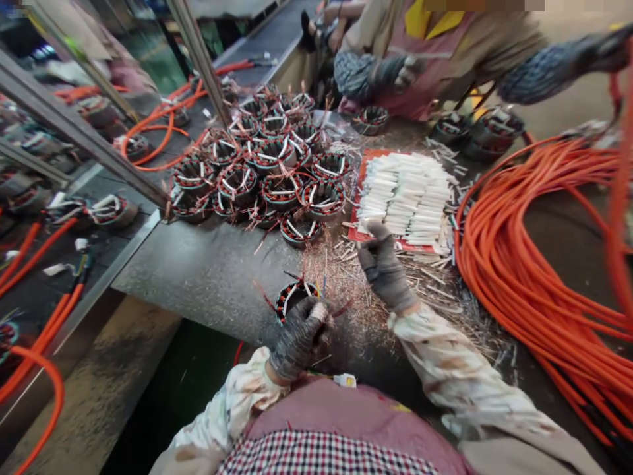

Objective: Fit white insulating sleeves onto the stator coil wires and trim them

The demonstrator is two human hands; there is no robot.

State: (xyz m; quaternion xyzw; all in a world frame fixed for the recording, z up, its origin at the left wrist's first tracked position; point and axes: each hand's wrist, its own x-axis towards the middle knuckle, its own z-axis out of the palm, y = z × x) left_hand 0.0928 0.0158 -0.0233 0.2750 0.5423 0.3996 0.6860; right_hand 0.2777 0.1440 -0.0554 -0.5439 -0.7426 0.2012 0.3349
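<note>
The left hand [297, 340] had its gloved fingers [306, 316] clenched around a wound motor stator [291, 297] above the grey metal tabletop [198, 277]. The right hand's [384, 267] fingers [373, 237] hung released over copper wire clippings [346, 290], near a red tray [363, 191] of white sleeves [405, 198]. Stacked stators [257, 165] and coiled orange cable [534, 264] filled the tabletop; a co-worker [420, 66] sat opposite.

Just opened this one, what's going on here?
A person in dark gloves is working at a metal bench. Their left hand grips a copper-wound motor stator with loose wire ends sticking out, while their right hand is over scattered copper wire clippings, just in front of a red tray of white sleeves. More stators stand grouped on the bench, coiled orange cables lie to the right, and a co-worker's gloved hand is across the bench.
</note>
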